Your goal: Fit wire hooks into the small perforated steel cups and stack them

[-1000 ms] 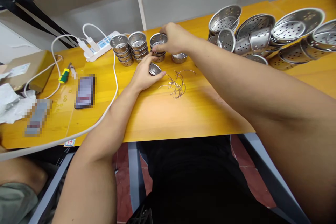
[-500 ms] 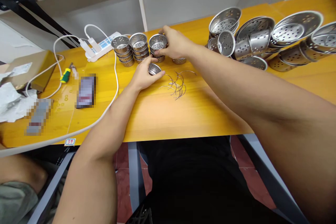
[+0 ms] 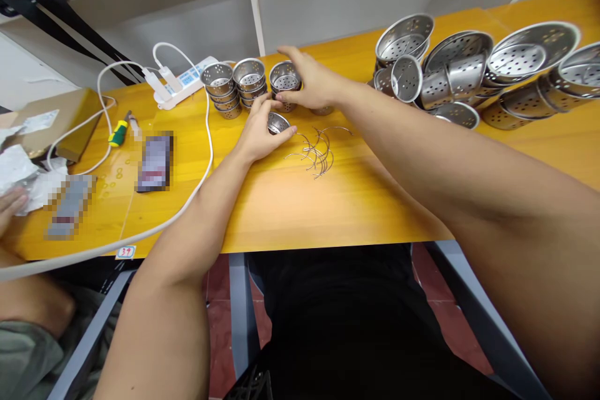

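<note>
My left hand (image 3: 257, 129) curls round a small perforated metal cup (image 3: 279, 126) on the tabletop, thumb along its near side. Part of the cup is hidden behind the fingers. My right hand (image 3: 312, 80) is open beside a stack of similar cups (image 3: 285, 78), its index finger raised off the rim and its thumb low at the stack's side. To the left stand two more stacks, a middle cup stack (image 3: 249, 75) and a left cup stack (image 3: 218, 81). Another cup (image 3: 322, 110) is partly hidden below my right hand. Several curved wire handles (image 3: 319, 153) lie in a loose heap in front.
Larger perforated metal baskets (image 3: 529, 59) and cups fill the right back. At left are a power strip (image 3: 187, 81) with white cables, a green-yellow screwdriver (image 3: 119, 131), two blurred phone-like objects, a cardboard box (image 3: 70, 125) and another person's hand (image 3: 10, 206).
My right hand has opened and its index finger has lifted away from the stack's rim. My left hand stays at its cup. Another person's hand has appeared at the left edge.
</note>
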### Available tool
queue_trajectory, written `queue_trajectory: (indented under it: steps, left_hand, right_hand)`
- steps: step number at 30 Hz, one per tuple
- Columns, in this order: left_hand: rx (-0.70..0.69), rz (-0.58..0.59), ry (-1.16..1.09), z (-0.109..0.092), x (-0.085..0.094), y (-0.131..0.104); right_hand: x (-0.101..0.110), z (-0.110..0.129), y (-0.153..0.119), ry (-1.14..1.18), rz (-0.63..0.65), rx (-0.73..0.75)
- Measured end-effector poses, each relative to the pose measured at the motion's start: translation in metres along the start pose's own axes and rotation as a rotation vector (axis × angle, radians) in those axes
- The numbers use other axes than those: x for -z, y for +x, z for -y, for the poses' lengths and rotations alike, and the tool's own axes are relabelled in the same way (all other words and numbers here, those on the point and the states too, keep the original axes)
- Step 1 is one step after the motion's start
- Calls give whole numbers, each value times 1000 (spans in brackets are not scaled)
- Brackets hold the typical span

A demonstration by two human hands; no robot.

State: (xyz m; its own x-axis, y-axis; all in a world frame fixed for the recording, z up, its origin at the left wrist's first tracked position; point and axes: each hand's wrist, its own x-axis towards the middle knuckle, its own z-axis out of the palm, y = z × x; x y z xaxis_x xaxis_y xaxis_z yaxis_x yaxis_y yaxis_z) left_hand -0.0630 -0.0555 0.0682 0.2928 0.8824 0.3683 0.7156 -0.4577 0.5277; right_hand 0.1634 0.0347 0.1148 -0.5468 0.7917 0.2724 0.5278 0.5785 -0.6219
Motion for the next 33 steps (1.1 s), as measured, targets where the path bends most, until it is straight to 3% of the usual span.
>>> queue_trajectory:
  steps: [6, 10, 17, 21, 24, 26, 27, 31, 33]
  left_hand:
    - [44, 38, -18, -5, 2, -1]
    - [52, 31, -40, -7, 4, -2]
    - [32, 23, -36, -5, 3, -2]
    - [-18, 4, -34, 1, -1, -1]
    - [-46, 35, -79, 7, -5, 1]
    - [-72, 68, -117, 9, -7, 1]
    - [-86, 88, -133, 8, -8, 1]
    - [-112, 138, -201, -4, -7, -1]
    - [-95, 142, -246, -11, -5, -3]
  right_hand:
    - [-5, -16, 10, 18, 5, 4]
    - [-7, -26, 17, 69, -84, 9]
    - [-25, -46, 24, 140, -99, 22]
    - [-19, -18, 4, 116, -190, 4]
    - [1, 18, -23, 114, -345, 15]
    - [14, 38, -42, 81, -373, 62]
    - [18, 43, -51, 56, -324, 85]
    - [12, 40, -80, -73, 133, 280]
    - [1, 31, -90, -143, 197, 337]
